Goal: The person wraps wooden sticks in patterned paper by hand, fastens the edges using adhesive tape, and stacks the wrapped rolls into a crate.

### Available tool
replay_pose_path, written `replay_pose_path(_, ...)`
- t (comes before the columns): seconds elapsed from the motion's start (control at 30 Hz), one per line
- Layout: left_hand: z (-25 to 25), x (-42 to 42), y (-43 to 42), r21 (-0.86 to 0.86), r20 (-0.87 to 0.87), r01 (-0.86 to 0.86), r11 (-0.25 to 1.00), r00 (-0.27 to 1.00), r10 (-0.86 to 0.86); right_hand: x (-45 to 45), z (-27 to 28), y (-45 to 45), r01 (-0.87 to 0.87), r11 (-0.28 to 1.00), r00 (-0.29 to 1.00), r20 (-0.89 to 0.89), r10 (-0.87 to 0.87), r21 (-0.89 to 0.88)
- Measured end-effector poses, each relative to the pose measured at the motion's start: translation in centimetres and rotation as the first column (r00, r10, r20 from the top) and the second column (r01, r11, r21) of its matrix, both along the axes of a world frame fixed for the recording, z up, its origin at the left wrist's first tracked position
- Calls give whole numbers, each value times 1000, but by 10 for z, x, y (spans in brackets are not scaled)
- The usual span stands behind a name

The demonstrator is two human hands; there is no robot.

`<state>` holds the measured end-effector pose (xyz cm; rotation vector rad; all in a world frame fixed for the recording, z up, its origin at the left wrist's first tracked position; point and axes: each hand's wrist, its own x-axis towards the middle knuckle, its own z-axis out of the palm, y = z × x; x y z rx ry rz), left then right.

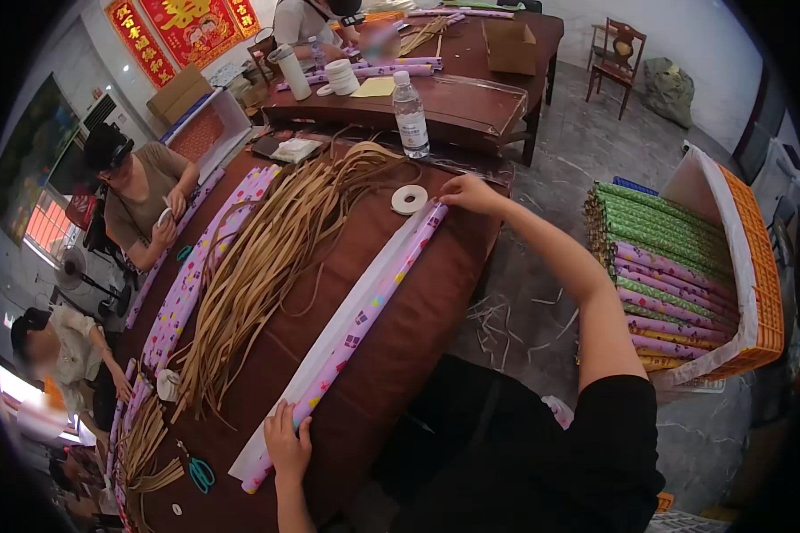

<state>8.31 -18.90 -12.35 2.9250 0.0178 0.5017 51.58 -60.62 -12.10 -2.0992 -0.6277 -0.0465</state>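
Note:
A long roll of purple patterned wrapping paper lies slantwise on the brown table, a white strip of its paper's underside showing along its left side. My left hand rests on the near end of the roll, fingers stretched out and thumb apart. At the far end, the fingers of my right hand pinch the tip of the roll. A roll of white tape lies flat just left of that tip. Left of the paper spreads a big heap of flat tan strips.
Teal scissors lie near the front left. A water bottle stands at the far edge. On the right, an orange crate holds green, purple and yellow rolls. Co-workers sit along the left and far sides. Paper scraps litter the floor.

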Motion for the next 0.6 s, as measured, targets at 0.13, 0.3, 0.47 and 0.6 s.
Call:
replay_pose_path(0.13, -2, -1, 2, 30, -3, 9, 1000, 1000, -8, 6, -33, 32, 125, 971, 990, -92, -108, 205)
replay_pose_path(0.3, -5, -2, 3, 31, -10, -3, 1000, 1000, 4, -5, -25, 45, 322, 928, 947, -77, -313, 187)
replay_pose_path(0.47, -5, -3, 3, 47, 10, 13, 999, 1000, -13, -5, -24, 49, 363, 916, 932, -52, -360, 168)
replay_pose_path(0.6, -7, -4, 3, 43, 13, 4, 999, 1000, -5, -5, -23, 52, 392, 910, 919, -4, -395, 134)
